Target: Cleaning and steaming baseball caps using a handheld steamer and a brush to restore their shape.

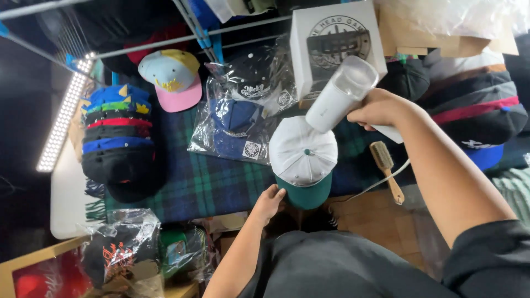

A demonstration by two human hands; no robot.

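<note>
While my right hand (pixel 378 108) is wrapped tight around the handle of a white handheld steamer (pixel 341 94), the nozzle end is tilted down and to the left, sitting just above the crown of the white cap with the green brim (pixel 302 157). So the cap is below and to the left of that hand, near it but not touching it — only the steamer's head comes close. A white cord (pixel 381 179) trails off from under my forearm.

My left hand (pixel 269 203) is lower down, right at the green brim's left edge, fingers curled against it; I can't tell how firmly it grips, since the fingertips tuck under the brim.

The cap sits over a dark plaid blanket (pixel 215 185). Just past it are two caps in clear plastic bags (pixel 243 118), and a white box (pixel 331 41) stands behind the steamer. To the right lies a wooden-handled brush (pixel 386 168). Off to the left — a tall stack of coloured caps (pixel 117 140) and a light blue cap with a pink brim (pixel 172 77).
</note>
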